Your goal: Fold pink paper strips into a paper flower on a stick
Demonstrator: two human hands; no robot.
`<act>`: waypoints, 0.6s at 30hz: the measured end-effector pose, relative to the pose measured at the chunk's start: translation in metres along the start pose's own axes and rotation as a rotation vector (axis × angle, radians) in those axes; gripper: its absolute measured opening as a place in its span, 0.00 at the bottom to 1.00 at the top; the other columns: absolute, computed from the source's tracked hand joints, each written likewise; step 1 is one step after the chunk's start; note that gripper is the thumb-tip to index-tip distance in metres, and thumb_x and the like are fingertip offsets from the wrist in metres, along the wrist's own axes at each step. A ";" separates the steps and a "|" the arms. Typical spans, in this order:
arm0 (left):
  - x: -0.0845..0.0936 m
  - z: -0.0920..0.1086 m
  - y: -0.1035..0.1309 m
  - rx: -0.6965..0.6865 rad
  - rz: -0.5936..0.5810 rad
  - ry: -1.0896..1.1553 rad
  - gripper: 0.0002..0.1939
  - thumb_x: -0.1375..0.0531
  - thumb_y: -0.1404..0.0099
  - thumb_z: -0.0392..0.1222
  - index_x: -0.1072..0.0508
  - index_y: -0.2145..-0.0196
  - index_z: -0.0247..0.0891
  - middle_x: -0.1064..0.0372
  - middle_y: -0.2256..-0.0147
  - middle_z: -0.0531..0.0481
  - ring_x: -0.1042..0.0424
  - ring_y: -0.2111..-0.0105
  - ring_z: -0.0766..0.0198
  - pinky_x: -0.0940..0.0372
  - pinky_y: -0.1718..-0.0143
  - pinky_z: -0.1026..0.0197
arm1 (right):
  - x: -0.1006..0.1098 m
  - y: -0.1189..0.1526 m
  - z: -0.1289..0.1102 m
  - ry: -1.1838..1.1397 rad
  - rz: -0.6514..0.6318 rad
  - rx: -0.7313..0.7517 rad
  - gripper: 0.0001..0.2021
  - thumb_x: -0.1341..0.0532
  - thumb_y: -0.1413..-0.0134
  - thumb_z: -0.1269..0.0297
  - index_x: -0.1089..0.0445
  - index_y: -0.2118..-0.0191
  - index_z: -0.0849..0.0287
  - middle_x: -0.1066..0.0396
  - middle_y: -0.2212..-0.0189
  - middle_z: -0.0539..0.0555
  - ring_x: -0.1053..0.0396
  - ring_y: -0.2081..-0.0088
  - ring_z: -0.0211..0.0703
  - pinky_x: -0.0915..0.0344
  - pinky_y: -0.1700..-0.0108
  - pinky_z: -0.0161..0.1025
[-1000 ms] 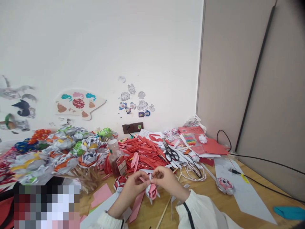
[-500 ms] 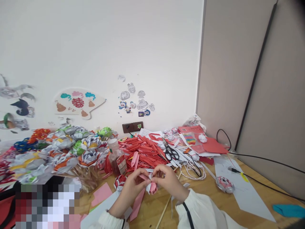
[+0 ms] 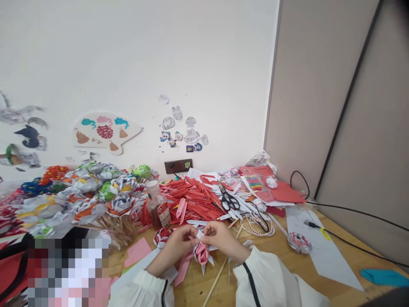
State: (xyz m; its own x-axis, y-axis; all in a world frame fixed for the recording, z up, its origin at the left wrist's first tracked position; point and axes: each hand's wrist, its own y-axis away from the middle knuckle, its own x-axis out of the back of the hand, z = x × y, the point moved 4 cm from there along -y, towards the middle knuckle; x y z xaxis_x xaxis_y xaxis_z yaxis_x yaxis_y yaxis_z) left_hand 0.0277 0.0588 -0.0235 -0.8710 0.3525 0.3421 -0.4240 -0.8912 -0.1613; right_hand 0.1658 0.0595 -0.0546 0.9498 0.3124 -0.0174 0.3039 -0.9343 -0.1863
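Observation:
A small folded paper flower (image 3: 202, 254), pink in the middle with white pointed petals around it, hangs between my two hands above the wooden table. My left hand (image 3: 182, 243) pinches its white upper part from the left. From the right, my right hand (image 3: 219, 238) pinches the same white paper, thumb and finger together. A thin wooden stick (image 3: 217, 279) lies just right of the flower. Beneath and left of it is a pink paper strip (image 3: 184, 269). A red and white paper flower (image 3: 162, 236) sits beside my left hand.
Behind my hands lie a heap of red folded strips (image 3: 194, 198), a jar (image 3: 154, 204), black scissors (image 3: 229, 201) and pearl strings (image 3: 257, 224). Many paper flowers (image 3: 86, 187) fill the left. At right are a finished-looking flower (image 3: 299, 242), a cable (image 3: 348, 243) and blue paper (image 3: 383, 277).
The flower between my hands has turned, so its pink centre now faces me with white petals pointing down. Both hands still hold it. The view has shifted slightly.

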 end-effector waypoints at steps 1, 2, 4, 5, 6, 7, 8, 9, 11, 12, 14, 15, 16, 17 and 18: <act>0.000 -0.002 0.000 0.003 0.007 -0.012 0.15 0.34 0.55 0.46 0.34 0.79 0.34 0.38 0.80 0.56 0.40 0.78 0.70 0.44 0.75 0.67 | 0.000 -0.001 0.002 0.021 0.013 0.011 0.11 0.34 0.65 0.64 0.35 0.76 0.62 0.37 0.81 0.45 0.39 0.78 0.32 0.43 0.75 0.30; 0.000 -0.004 -0.001 0.004 0.013 -0.030 0.14 0.34 0.55 0.46 0.34 0.79 0.34 0.38 0.80 0.56 0.40 0.78 0.70 0.44 0.75 0.67 | 0.001 -0.001 0.003 0.053 0.029 0.029 0.10 0.34 0.65 0.65 0.35 0.76 0.62 0.37 0.81 0.45 0.39 0.78 0.32 0.43 0.75 0.29; 0.000 -0.006 -0.001 -0.004 0.037 -0.083 0.13 0.35 0.55 0.45 0.34 0.80 0.35 0.38 0.81 0.56 0.40 0.79 0.69 0.44 0.76 0.67 | 0.002 -0.001 0.002 0.123 0.054 0.064 0.08 0.35 0.65 0.68 0.35 0.76 0.62 0.37 0.81 0.44 0.40 0.78 0.32 0.44 0.76 0.29; 0.000 -0.005 -0.001 -0.011 0.056 -0.110 0.12 0.35 0.55 0.44 0.34 0.81 0.35 0.38 0.81 0.56 0.40 0.79 0.69 0.44 0.76 0.67 | 0.003 -0.001 0.001 0.151 0.053 0.074 0.07 0.35 0.64 0.69 0.34 0.76 0.62 0.37 0.81 0.44 0.40 0.78 0.32 0.44 0.76 0.29; 0.000 -0.005 -0.001 -0.019 0.078 -0.136 0.11 0.35 0.55 0.42 0.34 0.82 0.35 0.37 0.82 0.56 0.40 0.79 0.69 0.44 0.76 0.67 | 0.003 -0.001 0.000 0.169 0.041 0.079 0.06 0.36 0.64 0.69 0.34 0.76 0.62 0.37 0.81 0.45 0.40 0.78 0.32 0.44 0.76 0.29; 0.000 -0.004 0.000 -0.026 0.100 -0.162 0.10 0.36 0.54 0.41 0.34 0.82 0.35 0.37 0.82 0.56 0.39 0.78 0.68 0.44 0.75 0.67 | 0.003 -0.001 0.000 0.179 0.023 0.082 0.05 0.36 0.63 0.70 0.33 0.75 0.62 0.37 0.81 0.45 0.39 0.78 0.32 0.43 0.75 0.29; 0.001 -0.003 0.000 -0.031 0.116 -0.183 0.09 0.37 0.54 0.39 0.34 0.83 0.35 0.37 0.81 0.56 0.39 0.78 0.68 0.44 0.75 0.66 | 0.003 -0.001 -0.001 0.186 0.002 0.085 0.05 0.36 0.63 0.71 0.33 0.74 0.62 0.36 0.80 0.45 0.38 0.77 0.33 0.42 0.74 0.29; 0.000 -0.002 0.000 -0.032 0.120 -0.197 0.08 0.37 0.54 0.38 0.34 0.83 0.35 0.36 0.81 0.56 0.39 0.77 0.67 0.44 0.74 0.66 | 0.002 -0.001 -0.001 0.191 -0.017 0.089 0.05 0.37 0.62 0.71 0.32 0.74 0.62 0.35 0.80 0.46 0.37 0.77 0.33 0.42 0.74 0.30; -0.001 -0.003 0.000 -0.026 0.093 -0.211 0.05 0.39 0.54 0.36 0.33 0.82 0.35 0.35 0.81 0.55 0.38 0.77 0.67 0.43 0.74 0.66 | 0.002 -0.001 -0.001 0.205 -0.044 0.096 0.05 0.37 0.62 0.72 0.31 0.73 0.62 0.33 0.79 0.47 0.36 0.76 0.34 0.40 0.73 0.30; -0.002 -0.004 0.000 -0.020 0.069 -0.210 0.04 0.39 0.54 0.35 0.32 0.81 0.35 0.35 0.81 0.55 0.38 0.77 0.67 0.43 0.75 0.67 | 0.001 -0.001 -0.002 0.220 -0.047 0.099 0.04 0.37 0.62 0.72 0.31 0.73 0.62 0.32 0.78 0.47 0.35 0.75 0.35 0.40 0.72 0.30; -0.003 -0.006 0.000 -0.008 0.028 -0.200 0.03 0.39 0.55 0.34 0.32 0.80 0.34 0.35 0.82 0.55 0.37 0.78 0.67 0.43 0.76 0.67 | 0.001 0.000 -0.002 0.260 -0.038 0.102 0.04 0.37 0.62 0.73 0.30 0.73 0.62 0.31 0.78 0.48 0.35 0.75 0.35 0.40 0.72 0.31; -0.003 -0.006 0.000 -0.005 0.017 -0.200 0.02 0.40 0.55 0.33 0.31 0.80 0.34 0.34 0.81 0.55 0.37 0.78 0.67 0.42 0.76 0.67 | 0.000 0.001 -0.003 0.285 -0.029 0.108 0.04 0.38 0.61 0.72 0.29 0.73 0.62 0.31 0.78 0.48 0.35 0.75 0.36 0.40 0.72 0.31; -0.004 -0.006 0.000 -0.006 0.012 -0.203 0.01 0.40 0.55 0.33 0.31 0.80 0.34 0.34 0.81 0.55 0.36 0.78 0.67 0.42 0.75 0.66 | 0.000 0.001 -0.004 0.315 -0.017 0.118 0.03 0.38 0.60 0.72 0.29 0.73 0.62 0.31 0.78 0.49 0.34 0.75 0.36 0.40 0.72 0.31; -0.004 -0.006 0.000 -0.009 0.012 -0.208 0.00 0.41 0.54 0.33 0.31 0.80 0.34 0.33 0.81 0.54 0.36 0.77 0.67 0.42 0.74 0.66 | 0.000 0.002 -0.005 0.344 -0.007 0.130 0.02 0.38 0.60 0.72 0.29 0.74 0.62 0.31 0.78 0.49 0.34 0.75 0.36 0.40 0.72 0.31; -0.004 -0.004 0.001 -0.013 0.014 -0.214 0.01 0.41 0.53 0.33 0.30 0.80 0.34 0.33 0.80 0.54 0.36 0.77 0.67 0.41 0.73 0.66 | 0.000 0.002 -0.006 0.368 -0.002 0.143 0.01 0.38 0.59 0.71 0.29 0.74 0.62 0.31 0.78 0.49 0.34 0.75 0.36 0.40 0.73 0.31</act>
State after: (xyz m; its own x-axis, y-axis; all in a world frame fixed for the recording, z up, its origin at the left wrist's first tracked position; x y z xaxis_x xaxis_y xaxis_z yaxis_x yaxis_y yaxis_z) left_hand 0.0295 0.0577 -0.0290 -0.8051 0.2704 0.5279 -0.4168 -0.8911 -0.1792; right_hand 0.1665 0.0561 -0.0490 0.9203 0.2078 0.3314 0.3171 -0.8924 -0.3211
